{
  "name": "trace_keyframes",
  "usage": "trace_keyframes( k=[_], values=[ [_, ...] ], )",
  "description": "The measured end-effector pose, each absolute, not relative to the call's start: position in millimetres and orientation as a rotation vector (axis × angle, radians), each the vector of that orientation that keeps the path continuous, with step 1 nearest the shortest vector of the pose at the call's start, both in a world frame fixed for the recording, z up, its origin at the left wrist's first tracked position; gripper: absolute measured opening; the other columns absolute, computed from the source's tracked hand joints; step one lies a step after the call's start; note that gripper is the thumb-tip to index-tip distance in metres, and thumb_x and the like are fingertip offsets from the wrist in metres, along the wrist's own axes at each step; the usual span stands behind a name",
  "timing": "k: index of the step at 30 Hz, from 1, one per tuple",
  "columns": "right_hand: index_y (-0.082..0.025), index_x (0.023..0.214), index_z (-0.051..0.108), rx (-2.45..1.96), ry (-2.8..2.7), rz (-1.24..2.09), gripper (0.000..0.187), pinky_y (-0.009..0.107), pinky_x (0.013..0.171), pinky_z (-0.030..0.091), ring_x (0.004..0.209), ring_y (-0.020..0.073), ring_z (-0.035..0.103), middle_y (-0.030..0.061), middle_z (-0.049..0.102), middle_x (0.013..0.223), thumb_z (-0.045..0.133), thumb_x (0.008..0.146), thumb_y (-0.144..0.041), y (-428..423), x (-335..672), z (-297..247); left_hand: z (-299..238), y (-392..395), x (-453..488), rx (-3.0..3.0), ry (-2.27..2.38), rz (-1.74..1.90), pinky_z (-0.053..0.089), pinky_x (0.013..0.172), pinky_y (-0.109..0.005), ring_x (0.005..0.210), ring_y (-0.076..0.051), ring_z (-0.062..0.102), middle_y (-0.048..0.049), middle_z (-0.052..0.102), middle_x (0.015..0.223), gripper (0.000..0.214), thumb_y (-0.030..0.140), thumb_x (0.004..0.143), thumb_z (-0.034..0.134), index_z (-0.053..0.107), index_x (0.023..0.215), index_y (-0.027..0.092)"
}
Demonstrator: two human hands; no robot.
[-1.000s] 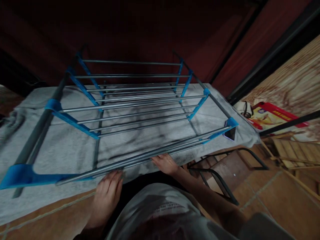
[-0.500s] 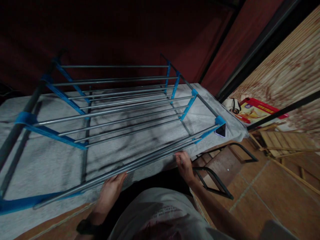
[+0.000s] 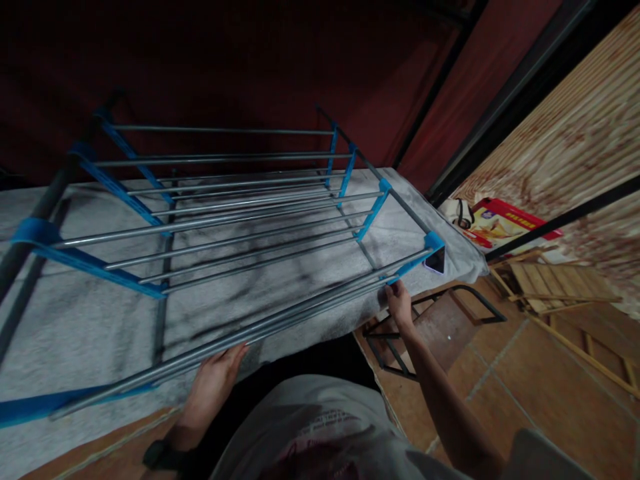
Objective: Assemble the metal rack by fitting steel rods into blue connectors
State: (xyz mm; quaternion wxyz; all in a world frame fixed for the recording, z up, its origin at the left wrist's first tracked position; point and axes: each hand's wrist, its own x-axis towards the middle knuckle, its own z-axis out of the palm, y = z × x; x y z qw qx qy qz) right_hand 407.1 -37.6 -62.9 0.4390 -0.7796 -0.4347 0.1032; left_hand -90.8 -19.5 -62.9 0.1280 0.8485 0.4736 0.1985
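Observation:
A rack of grey metal tubes (image 3: 220, 223) and blue plastic brackets lies on a grey cloth. My left hand (image 3: 217, 373) is closed at the nearest bundle of tubes (image 3: 270, 325), its fingertips partly hidden behind the lowest one. Over at the right end of that bundle, my right hand (image 3: 400, 308) pinches the lower tip of a blue bracket (image 3: 413, 265), where the tube ends sit. The left end of the bundle rests against another blue bracket (image 3: 95, 398). Dark side poles (image 3: 411, 209) run through the brackets at both ends.
A phone (image 3: 435, 261) lies on the cloth (image 3: 320, 260) near the right bracket. Past the cloth's right edge are a red and yellow box (image 3: 510, 223), a dark-framed metal stand (image 3: 440, 333) and a folded wooden piece (image 3: 555, 287) on the tiled floor.
My right hand has moved right along the near tubes to the blue bracket at their end. The left hand stays at the tubes, and the view has shifted slightly.

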Motion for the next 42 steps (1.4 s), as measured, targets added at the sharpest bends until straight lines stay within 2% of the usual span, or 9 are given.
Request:
trace_keyframes(
  k=[4,11,17,28,32,42],
  values=[
    [-0.019,0.096,0.061,-1.936,-1.116,0.304,0.03,0.036,0.083,0.049,0.084,0.0212,0.061,0.0076,0.068,0.091,0.044,0.081,-0.039,-40.1,407.2,-56.8,-65.8,-18.5,-95.8,2.445,1.374,0.596,0.06,0.088,-0.037,0.091,-0.024,0.075,-0.0041,0.078,0.105,0.044,0.047,0.1,0.036,0.073,0.107,0.024],
    [-0.019,0.084,0.059,-1.96,-1.117,0.335,0.024,0.032,0.071,0.047,0.07,0.0196,0.057,0.0057,0.065,0.075,0.047,0.074,-0.037,-41.4,399.3,-47.9,-58.3,-17.4,-99.5,2.37,1.405,0.591,0.059,0.094,-0.038,0.095,-0.024,0.075,-0.0031,0.078,0.106,0.045,0.051,0.098,0.038,0.074,0.107,0.026],
    [-0.018,0.088,0.061,-1.959,-1.118,0.36,0.026,0.032,0.073,0.047,0.073,0.0194,0.059,0.0052,0.067,0.079,0.047,0.074,-0.036,-42.0,395.6,-46.7,-59.7,-14.8,-101.1,2.371,1.439,0.548,0.06,0.091,-0.038,0.093,-0.024,0.075,-0.0011,0.079,0.102,0.044,0.049,0.096,0.037,0.075,0.099,0.028],
    [-0.019,0.083,0.06,-1.957,-1.081,0.338,0.024,0.032,0.072,0.046,0.072,0.02,0.057,0.0046,0.065,0.075,0.044,0.072,-0.033,-41.6,393.2,-47.0,-63.5,-13.7,-105.4,2.37,1.413,0.533,0.059,0.094,-0.039,0.097,-0.025,0.074,-0.0032,0.078,0.106,0.044,0.048,0.096,0.038,0.074,0.107,0.025],
    [-0.019,0.083,0.059,-1.956,-1.072,0.341,0.024,0.033,0.073,0.046,0.073,0.0205,0.057,0.0049,0.065,0.075,0.044,0.073,-0.034,-41.2,391.9,-47.4,-61.8,-13.5,-105.7,2.389,1.4,0.484,0.06,0.091,-0.038,0.094,-0.024,0.075,-0.0018,0.078,0.107,0.044,0.046,0.096,0.036,0.075,0.104,0.027],
    [-0.019,0.085,0.061,-1.951,-1.052,0.348,0.027,0.034,0.077,0.046,0.075,0.021,0.057,0.0059,0.066,0.077,0.044,0.074,-0.037,-39.3,393.6,-49.6,-58.7,-14.5,-102.7,2.386,1.406,0.522,0.058,0.094,-0.038,0.098,-0.025,0.074,-0.0037,0.077,0.108,0.052,0.053,0.098,0.033,0.074,0.107,0.024]
  ],
)
